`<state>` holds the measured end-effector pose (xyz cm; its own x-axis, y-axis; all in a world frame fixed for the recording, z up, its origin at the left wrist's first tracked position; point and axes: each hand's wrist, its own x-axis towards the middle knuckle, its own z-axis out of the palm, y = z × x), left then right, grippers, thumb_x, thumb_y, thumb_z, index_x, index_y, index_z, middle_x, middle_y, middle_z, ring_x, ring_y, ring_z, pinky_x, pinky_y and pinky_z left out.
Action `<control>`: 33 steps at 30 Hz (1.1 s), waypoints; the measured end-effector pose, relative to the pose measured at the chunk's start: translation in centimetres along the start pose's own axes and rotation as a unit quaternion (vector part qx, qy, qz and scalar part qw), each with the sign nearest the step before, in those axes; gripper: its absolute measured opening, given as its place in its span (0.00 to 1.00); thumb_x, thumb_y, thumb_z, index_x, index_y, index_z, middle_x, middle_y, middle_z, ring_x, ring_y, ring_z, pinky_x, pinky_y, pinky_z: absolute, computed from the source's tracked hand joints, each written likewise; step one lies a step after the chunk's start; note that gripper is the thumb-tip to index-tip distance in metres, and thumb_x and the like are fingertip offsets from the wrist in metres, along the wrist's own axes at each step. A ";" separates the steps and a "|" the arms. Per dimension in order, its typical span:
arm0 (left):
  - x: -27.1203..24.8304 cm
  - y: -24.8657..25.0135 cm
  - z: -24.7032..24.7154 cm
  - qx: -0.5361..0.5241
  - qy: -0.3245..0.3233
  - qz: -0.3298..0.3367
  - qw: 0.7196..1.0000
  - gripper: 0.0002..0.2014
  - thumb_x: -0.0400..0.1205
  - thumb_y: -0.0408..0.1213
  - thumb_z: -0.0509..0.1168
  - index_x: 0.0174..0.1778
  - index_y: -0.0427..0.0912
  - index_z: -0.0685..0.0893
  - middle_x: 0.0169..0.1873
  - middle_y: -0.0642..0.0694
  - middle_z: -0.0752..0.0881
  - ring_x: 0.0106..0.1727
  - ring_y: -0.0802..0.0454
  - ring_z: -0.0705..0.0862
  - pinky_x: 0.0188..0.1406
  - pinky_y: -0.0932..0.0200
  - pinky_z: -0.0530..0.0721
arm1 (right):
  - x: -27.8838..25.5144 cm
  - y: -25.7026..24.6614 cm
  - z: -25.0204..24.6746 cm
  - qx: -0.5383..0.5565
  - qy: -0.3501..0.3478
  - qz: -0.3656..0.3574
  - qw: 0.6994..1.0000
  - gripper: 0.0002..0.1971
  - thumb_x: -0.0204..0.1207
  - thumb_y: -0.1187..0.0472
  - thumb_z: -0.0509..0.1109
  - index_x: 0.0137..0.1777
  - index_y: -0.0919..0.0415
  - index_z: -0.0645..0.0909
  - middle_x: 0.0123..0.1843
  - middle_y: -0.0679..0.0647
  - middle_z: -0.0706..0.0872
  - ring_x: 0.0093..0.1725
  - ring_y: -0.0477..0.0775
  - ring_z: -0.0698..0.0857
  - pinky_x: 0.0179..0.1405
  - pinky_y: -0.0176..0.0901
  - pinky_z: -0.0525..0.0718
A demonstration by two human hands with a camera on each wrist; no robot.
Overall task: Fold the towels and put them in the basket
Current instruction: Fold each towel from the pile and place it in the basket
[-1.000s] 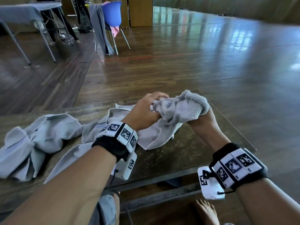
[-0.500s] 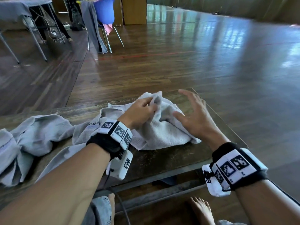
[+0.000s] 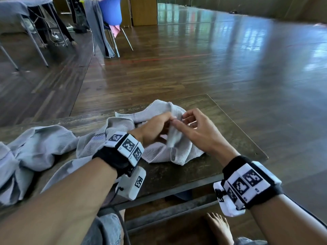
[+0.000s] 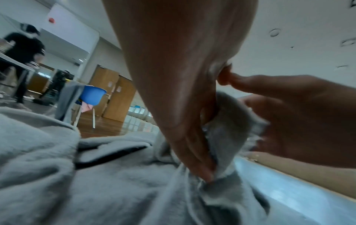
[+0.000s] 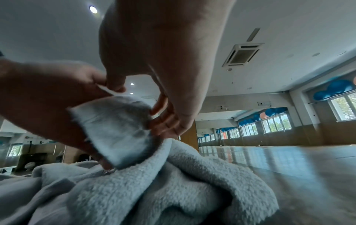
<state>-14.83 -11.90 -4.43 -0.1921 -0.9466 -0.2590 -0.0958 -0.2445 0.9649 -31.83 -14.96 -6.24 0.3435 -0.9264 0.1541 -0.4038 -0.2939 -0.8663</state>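
Observation:
A light grey towel (image 3: 159, 152) lies crumpled on the dark wooden table (image 3: 230, 138), near its right end. My left hand (image 3: 168, 122) grips a raised fold of it; in the left wrist view the fingers (image 4: 194, 152) are curled round the cloth (image 4: 227, 121). My right hand (image 3: 181, 120) meets it from the right. Its thumb (image 5: 115, 85) presses on the fold's pale edge (image 5: 115, 126) and its fingers (image 5: 163, 120) lie against the far side. The rest of the towel sags onto the table below both hands.
More grey towels (image 3: 39, 145) lie heaped on the table's left part, one reaching under my left wrist. The table's right edge (image 3: 247, 137) is close to the hands. Far back, a blue tub (image 3: 110, 11) sits on a chair draped with grey cloth. My bare foot (image 3: 219, 227) is under the table.
A second ago both hands held the bunched towel up. The right hand then let go and opened, the towel dropped flat, and now the right hand has closed in on the fold the left holds.

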 end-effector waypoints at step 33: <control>1.4 -1.0 -3.2 0.399 0.331 0.230 0.824 0.17 0.79 0.52 0.70 0.36 0.42 0.78 0.29 0.52 0.82 0.31 0.51 0.80 0.28 0.54 0.75 | 0.0 1.5 -6.1 -0.046 0.328 -0.079 0.940 0.09 0.80 0.65 0.72 0.45 0.48 0.86 0.36 0.34 0.85 0.37 0.34 0.84 0.38 0.21 0.75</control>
<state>-11.91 -13.60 -5.65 0.1613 -0.8726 0.4610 -0.8235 0.1383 0.5501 -37.54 -16.85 -4.62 -0.1790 -0.8062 0.5639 -0.4728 -0.4322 -0.7679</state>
